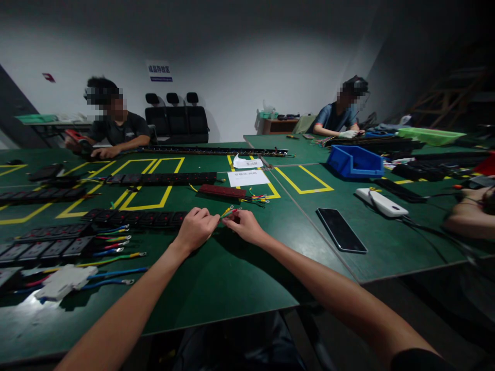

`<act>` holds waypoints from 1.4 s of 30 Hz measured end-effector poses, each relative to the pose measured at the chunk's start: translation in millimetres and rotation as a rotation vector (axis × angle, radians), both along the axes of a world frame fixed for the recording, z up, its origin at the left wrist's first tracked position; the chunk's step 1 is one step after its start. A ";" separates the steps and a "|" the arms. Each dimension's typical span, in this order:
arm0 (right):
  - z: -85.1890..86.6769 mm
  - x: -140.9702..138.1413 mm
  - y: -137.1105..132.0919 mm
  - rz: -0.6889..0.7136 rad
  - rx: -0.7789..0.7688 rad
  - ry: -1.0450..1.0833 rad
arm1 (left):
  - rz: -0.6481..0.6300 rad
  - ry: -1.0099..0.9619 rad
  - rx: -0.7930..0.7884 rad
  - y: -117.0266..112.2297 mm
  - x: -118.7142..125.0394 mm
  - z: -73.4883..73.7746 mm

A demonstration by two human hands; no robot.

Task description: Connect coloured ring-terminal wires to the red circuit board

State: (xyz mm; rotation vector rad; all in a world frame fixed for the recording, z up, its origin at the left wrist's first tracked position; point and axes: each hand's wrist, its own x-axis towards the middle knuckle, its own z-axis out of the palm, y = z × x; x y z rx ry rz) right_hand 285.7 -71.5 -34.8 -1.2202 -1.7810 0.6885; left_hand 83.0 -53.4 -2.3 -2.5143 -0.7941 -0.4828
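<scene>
My left hand (199, 228) is closed at the right end of a black socket strip (135, 218), its fingers pressed around the wires there. Beside it, my right hand (246, 225) pinches the same thin coloured wires (229, 212), green, yellow and red. The wires' far ends stick up between my two hands, and the fingertips partly hide them. Just behind lies a dark red strip (222, 191) with loose coloured leads (258, 198) at its right end. More socket strips (48, 250) with lug-ended wires (116, 239) lie to the left.
A phone (342, 230), a white power bank (381, 202) with cables and a blue bin (356, 163) are to the right. Paper labels (248, 178) lie behind the hands. Two people work across the green table (240, 278); another person's arm (469, 214) reaches in at right.
</scene>
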 end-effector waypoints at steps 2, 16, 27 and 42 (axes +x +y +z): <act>-2.1 0.6 1.6 0.017 -0.053 0.076 | 0.013 -0.040 -0.034 -0.3 -0.2 0.2; -6.3 3.5 3.5 0.059 -0.158 0.228 | 0.152 -0.064 -0.599 28.9 -65.5 16.5; -6.9 4.8 -3.7 0.060 -0.267 0.191 | 0.320 -0.085 -0.393 27.9 -55.0 -3.3; 0.3 4.1 -11.4 0.115 -0.130 -0.025 | 0.747 -0.188 -0.522 42.9 -95.2 -1.2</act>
